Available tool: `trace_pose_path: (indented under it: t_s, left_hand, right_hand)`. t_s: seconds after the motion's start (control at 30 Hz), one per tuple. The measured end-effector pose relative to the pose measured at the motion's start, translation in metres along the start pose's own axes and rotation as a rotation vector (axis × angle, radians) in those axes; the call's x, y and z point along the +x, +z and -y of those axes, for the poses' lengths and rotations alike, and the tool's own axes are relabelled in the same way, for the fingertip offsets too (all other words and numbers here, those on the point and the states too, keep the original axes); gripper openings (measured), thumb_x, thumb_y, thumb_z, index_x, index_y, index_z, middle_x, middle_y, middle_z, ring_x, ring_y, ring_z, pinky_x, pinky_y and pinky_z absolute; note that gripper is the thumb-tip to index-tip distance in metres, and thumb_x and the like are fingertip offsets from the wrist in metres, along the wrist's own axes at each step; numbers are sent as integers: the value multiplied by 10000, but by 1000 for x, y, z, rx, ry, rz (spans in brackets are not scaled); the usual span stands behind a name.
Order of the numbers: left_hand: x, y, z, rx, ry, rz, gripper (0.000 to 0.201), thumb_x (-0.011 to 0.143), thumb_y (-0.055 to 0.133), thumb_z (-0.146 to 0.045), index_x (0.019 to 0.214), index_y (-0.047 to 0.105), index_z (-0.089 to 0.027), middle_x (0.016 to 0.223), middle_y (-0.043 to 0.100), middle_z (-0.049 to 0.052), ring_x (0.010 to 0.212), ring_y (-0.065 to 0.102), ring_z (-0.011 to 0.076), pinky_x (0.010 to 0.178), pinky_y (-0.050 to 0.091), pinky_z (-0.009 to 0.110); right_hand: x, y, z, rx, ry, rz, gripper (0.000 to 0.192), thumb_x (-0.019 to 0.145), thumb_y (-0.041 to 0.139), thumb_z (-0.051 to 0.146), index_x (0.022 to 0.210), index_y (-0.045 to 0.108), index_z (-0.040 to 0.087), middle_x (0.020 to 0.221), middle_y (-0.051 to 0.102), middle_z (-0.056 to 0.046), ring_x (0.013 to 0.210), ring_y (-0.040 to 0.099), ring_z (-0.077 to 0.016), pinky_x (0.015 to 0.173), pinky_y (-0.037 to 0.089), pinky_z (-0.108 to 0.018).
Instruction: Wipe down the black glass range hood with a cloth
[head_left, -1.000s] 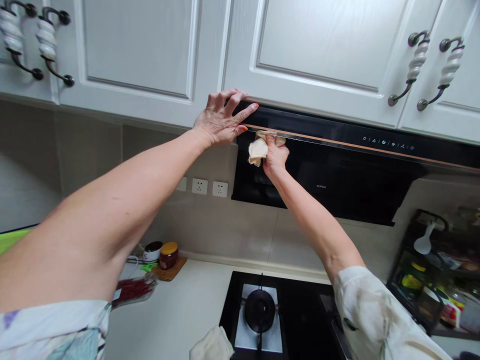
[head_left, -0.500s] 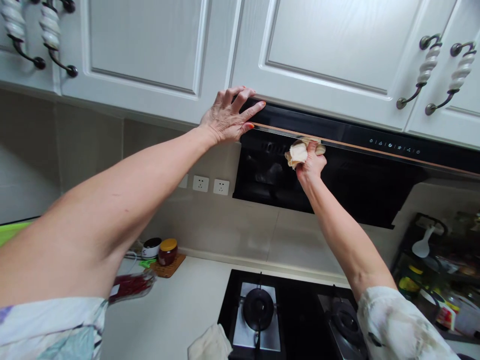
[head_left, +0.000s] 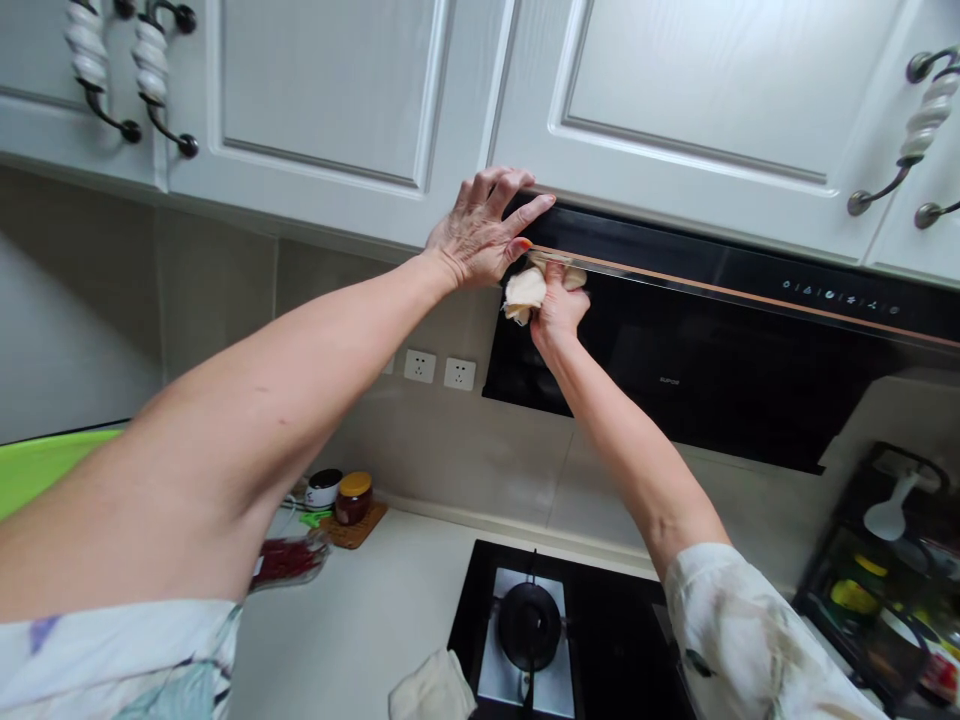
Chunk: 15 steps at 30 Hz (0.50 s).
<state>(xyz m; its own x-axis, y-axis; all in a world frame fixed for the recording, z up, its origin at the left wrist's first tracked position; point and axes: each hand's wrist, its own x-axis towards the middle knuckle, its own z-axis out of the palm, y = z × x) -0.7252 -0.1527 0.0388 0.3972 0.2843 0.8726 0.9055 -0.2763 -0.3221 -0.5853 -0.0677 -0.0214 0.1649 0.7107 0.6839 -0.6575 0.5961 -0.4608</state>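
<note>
Cloth (head_left: pixel 523 291), cream and bunched, sits in the right hand (head_left: pixel 556 308), whose fingers curl closed around it and press it against the copper trim at the upper left of the range hood (head_left: pixel 720 350); the wad bulges out to the left of the knuckles. Just left of the cloth, the left hand (head_left: pixel 484 232) lies flat with fingers spread open on the hood's top left corner, under the white cabinet (head_left: pixel 330 110).
</note>
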Motion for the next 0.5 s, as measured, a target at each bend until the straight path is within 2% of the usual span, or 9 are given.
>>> trace_pose_path:
  t_s: [0.1, 0.23, 0.3, 0.37, 0.5]
  left_hand:
    - [-3, -2, -4, 28, 21, -28, 987, 1028, 159, -920, 1823, 440, -407, 1900, 394, 9, 1787, 162, 397, 1444, 189, 716]
    - [-3, -6, -10, 72, 25, -47, 887, 1093, 204, -831, 1790, 523, -385, 1908, 364, 73, 1752, 277, 451, 1406, 259, 732]
    - [-2, -6, -9, 93, 30, -40, 879, 1099, 209, -817, 1795, 521, -380, 1909, 361, 85, 1746, 281, 455, 1401, 261, 725]
    - [-1, -4, -6, 91, 28, -39, 886, 1092, 220, -830, 1800, 509, -382, 1912, 361, 71, 1750, 262, 451, 1408, 241, 722]
    - [0, 4, 5, 45, 27, -29, 914, 1065, 211, -886, 1812, 434, -408, 1905, 376, -19, 1761, 156, 383, 1434, 171, 714]
  right_hand:
    - [-14, 34, -16, 38, 95, 19, 262, 896, 923, 269, 859, 685, 164, 820, 754, 20, 775, 750, -92, 767, 665, -199]
    - [-25, 61, -31, -61, 177, 78, 362, 895, 914, 219, 720, 600, 172, 622, 593, 88, 590, 584, -49, 611, 541, -147]
    - [-25, 61, -32, -65, 167, 108, 354, 899, 914, 239, 738, 605, 177, 628, 600, 90, 592, 585, -49, 609, 540, -146]
    - [-22, 54, -27, -36, 139, 122, 307, 885, 927, 252, 792, 644, 175, 695, 668, 70, 643, 640, -59, 648, 579, -156]
    - [-8, 20, -2, 11, 76, 82, 252, 834, 950, 228, 900, 723, 139, 860, 787, 3, 758, 735, -94, 739, 651, -200]
